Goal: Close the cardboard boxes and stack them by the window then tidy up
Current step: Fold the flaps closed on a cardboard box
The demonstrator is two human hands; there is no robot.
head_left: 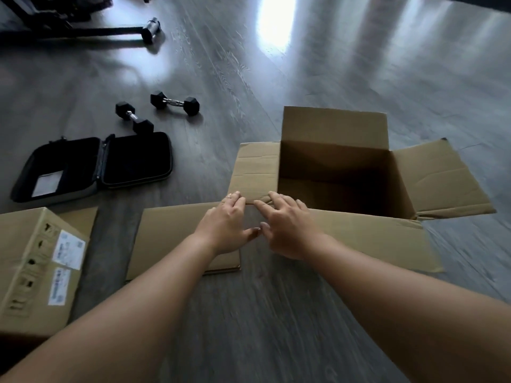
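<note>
Open box: a large cardboard box (340, 172) is stood on the wood-grain floor (276, 327), right of centre, all four flaps spread outward so the dark inside is exposed; no contents can be made out.
Near flap: the long near flap (359, 239) is laid flat toward the person, apparently to be folded in first.
Left hand: the left hand (226, 228) is rested flat on the near flap at its corner with the left flap (257, 170), fingers straight, nothing gripped.
Right hand: the right hand (287, 228) is spread just beside it, fingertips at the box's near rim; whether that edge is pinched cannot be told.
Second box: a labelled box (36, 261) is set at the floor's left edge, partly cut off; its top is not seen.
Clutter: two dumbbells (174, 102) and an open black case (96, 165) are left on the floor behind, presumably for tidying.
Window: only a bright reflection is shown at the far edge; the window itself is out of view.
</note>
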